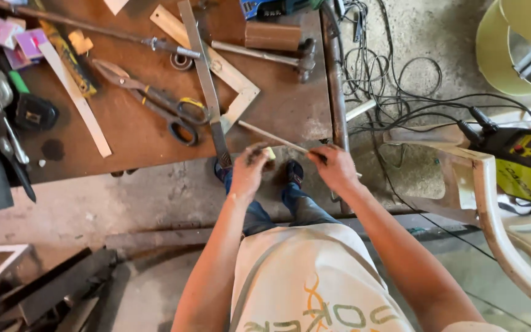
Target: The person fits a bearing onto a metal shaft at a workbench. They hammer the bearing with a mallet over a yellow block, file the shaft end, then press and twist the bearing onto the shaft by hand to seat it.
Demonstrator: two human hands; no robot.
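Left hand point(248, 171) pinches small yellowish piece point(269, 153) at thin rod point(273, 138); right hand point(334, 167) grips rod off counter point(136, 138) edge. Risk: rod slips, piece drops to floor; cables point(394, 92) nearby snag.

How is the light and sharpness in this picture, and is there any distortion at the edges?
Head view: soft, even daylight, no harsh glare; the workbench looks sharp, with tin snips clear. The left hand and right hand on the thin rod are slightly soft. Wide-lens bending shows at the plastic chair.
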